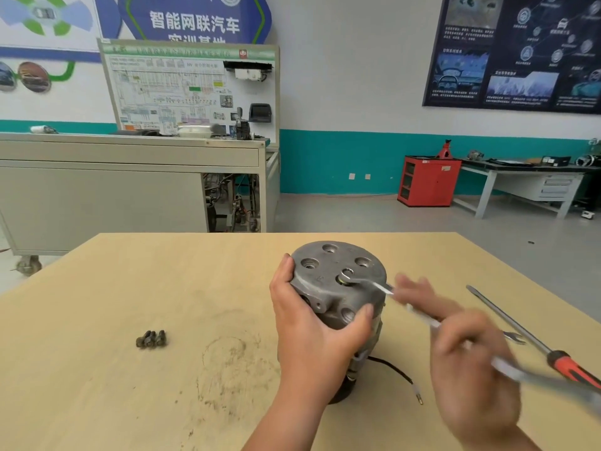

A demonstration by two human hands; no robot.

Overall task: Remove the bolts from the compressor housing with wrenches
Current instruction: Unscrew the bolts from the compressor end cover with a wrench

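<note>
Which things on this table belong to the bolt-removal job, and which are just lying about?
On the job:
compressor housing, gripped by the left hand
wrench on its top face, held by the right hand
removed bolts

Lying about:
screwdriver
second wrench

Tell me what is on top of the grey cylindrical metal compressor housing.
The ring end of a silver wrench sits over one hole, beside three empty recessed holes. Any bolt beneath the ring is covered. The blurred right hand holds the wrench.

Wrench (370, 284) atop compressor housing (322, 275)
</note>
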